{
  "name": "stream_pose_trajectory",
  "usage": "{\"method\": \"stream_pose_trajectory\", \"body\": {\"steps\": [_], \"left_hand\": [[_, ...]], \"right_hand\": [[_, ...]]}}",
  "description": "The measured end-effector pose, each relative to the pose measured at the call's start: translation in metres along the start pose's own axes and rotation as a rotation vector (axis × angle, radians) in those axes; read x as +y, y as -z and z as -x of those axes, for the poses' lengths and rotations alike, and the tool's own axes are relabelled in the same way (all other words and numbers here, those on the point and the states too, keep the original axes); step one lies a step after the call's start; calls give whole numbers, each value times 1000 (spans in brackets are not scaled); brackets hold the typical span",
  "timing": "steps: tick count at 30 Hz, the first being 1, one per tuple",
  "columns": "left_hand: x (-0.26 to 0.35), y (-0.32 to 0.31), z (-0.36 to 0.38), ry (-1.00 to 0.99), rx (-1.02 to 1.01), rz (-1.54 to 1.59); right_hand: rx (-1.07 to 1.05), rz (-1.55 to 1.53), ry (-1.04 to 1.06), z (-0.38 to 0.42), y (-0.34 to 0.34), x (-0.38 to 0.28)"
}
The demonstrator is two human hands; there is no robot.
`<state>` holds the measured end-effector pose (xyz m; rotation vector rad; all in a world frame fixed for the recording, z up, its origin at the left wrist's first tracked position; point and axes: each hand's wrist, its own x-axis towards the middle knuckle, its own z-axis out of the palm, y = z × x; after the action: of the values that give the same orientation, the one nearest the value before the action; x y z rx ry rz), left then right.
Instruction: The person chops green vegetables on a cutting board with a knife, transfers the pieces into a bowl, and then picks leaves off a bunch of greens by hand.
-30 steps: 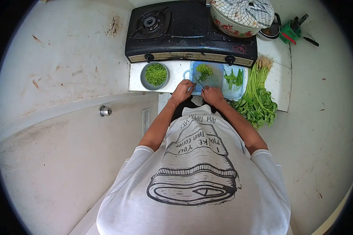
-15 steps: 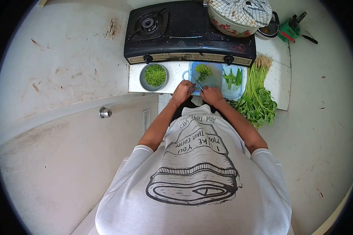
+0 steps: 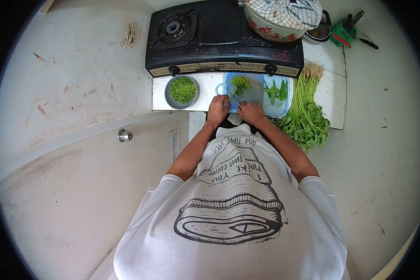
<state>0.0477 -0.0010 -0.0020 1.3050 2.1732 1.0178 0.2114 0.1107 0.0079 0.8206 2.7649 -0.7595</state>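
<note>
My right hand (image 3: 251, 113) is closed around a knife (image 3: 236, 100), whose blade points up and left over the blue cutting board (image 3: 256, 84). At the board's lower left corner, my left hand (image 3: 218, 109) has its fingers drawn together near the blade tip; what they hold is too small to make out. Just beyond the blade lies a heap of chopped greens (image 3: 240, 85). Several long green pieces (image 3: 276, 91) rest on the right part of the board. A grey bowl (image 3: 167, 99) of finely chopped greens (image 3: 183, 89) stands to the left.
A large bunch of leafy stems (image 3: 308, 109) lies right of the board. Behind it is a black gas stove (image 3: 219, 46) carrying a flowered pot (image 3: 266, 29) under a checked cloth (image 3: 284, 11). A green basket (image 3: 344, 35) with utensils stands at the back right.
My left hand has shifted slightly, its fingers now pointing more straight up beside the board's edge. The knife and right hand stay almost in place. The whole view has moved a little.
</note>
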Motion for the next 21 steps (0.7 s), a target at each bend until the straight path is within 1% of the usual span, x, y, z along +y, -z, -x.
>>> {"method": "stream_pose_trajectory", "body": {"steps": [2,5,8,14,21], "left_hand": [[0,0,-2,7,5,-2],[-8,-3,-5,-42,11,-63],[1,-4,-8,52,25,-10],[12,-6,-9,134,65,-12],[14,-7,-9,117,54,-32]], "right_hand": [[22,-2,11,0,-1,1],[54,13,28,2,-3,3],[67,7,32,5,-4,2],[57,-7,52,11,-1,-1],[11,-11,27,10,-8,4]]}}
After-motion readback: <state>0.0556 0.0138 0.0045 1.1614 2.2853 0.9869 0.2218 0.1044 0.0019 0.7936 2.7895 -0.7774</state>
